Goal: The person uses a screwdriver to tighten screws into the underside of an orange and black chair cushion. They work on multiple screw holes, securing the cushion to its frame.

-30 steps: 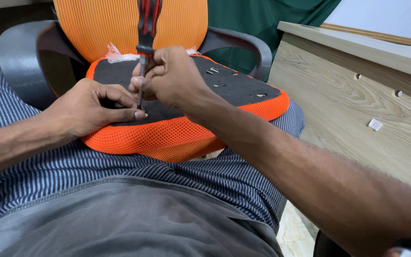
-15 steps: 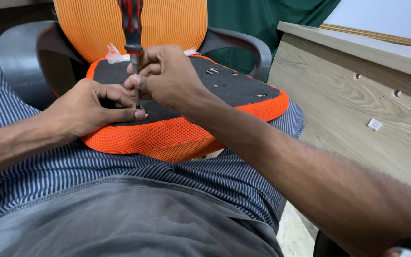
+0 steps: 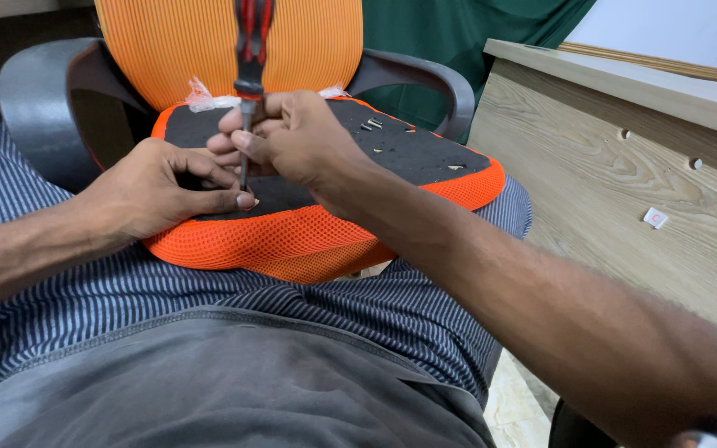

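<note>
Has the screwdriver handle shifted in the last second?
Yes. The screwdriver handle has tilted leftward against the orange chair backrest, from leaning right to about upright; its tip stays by the left hand.

I am seeing seat cushion point(image 3: 350, 232) lying across lap, before chair backrest point(image 3: 209, 50). Left hand point(image 3: 155, 195) resting on cushion's left part. Right hand point(image 3: 296, 141) sitting just right of it, screwdriver point(image 3: 251, 58) standing upright between both. Small screws point(image 3: 373, 124) lying on cushion behind right hand. Wooden desk point(image 3: 624, 166) standing at right.

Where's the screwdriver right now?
Head view, upper centre: the screwdriver stands upright on the orange seat pad, right hand gripping its shaft, left hand beside the tip.
</note>
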